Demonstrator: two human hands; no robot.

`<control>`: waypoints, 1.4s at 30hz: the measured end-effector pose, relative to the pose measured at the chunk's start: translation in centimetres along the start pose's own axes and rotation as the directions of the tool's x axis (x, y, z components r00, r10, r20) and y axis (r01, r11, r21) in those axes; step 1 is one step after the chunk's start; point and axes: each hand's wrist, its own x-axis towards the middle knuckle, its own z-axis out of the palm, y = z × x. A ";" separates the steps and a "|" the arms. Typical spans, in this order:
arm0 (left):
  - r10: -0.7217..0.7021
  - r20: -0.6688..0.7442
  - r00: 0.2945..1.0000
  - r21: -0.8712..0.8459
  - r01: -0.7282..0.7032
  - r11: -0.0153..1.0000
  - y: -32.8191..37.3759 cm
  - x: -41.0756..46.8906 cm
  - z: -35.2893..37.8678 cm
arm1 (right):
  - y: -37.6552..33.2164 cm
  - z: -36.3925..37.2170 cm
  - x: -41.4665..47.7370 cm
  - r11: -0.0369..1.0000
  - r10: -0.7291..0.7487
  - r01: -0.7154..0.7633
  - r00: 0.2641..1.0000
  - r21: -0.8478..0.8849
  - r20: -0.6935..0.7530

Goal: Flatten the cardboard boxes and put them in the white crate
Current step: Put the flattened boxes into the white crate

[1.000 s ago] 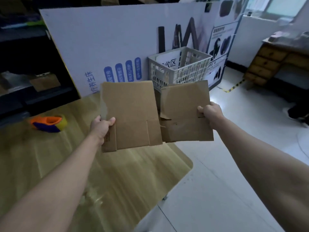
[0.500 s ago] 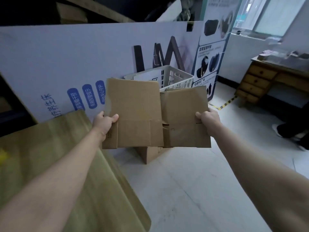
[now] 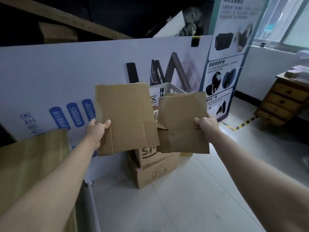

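Note:
My left hand (image 3: 98, 131) grips the left edge of a flattened brown cardboard box (image 3: 127, 114), held upright in front of me. In my right hand (image 3: 206, 126) is a second flattened cardboard box (image 3: 182, 121), pinched by its right edge. Both sheets hang side by side in the air. Behind them stands the white crate (image 3: 165, 89); only its upper rim and a bit of slotted wall show between and above the sheets. The crate rests on stacked cardboard boxes (image 3: 153, 168) on the floor.
A large white printed board (image 3: 50, 77) leans behind the crate. The wooden table (image 3: 30, 164) edge is at my lower left. A wooden drawer chest (image 3: 282, 101) stands at the right, with yellow-black floor tape (image 3: 242, 124) in front. Tiled floor (image 3: 184, 206) lies below.
The view has swung right and closer to the crate; the table has slid to the left edge. Both hands still hold the flattened boxes, which have drifted slightly apart.

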 end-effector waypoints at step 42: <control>-0.353 -0.357 0.865 -0.246 0.277 0.929 -1.5 24.8 30.8 | -7.9 20.2 45.4 0.958 0.199 0.003 0.712 -0.287 0.673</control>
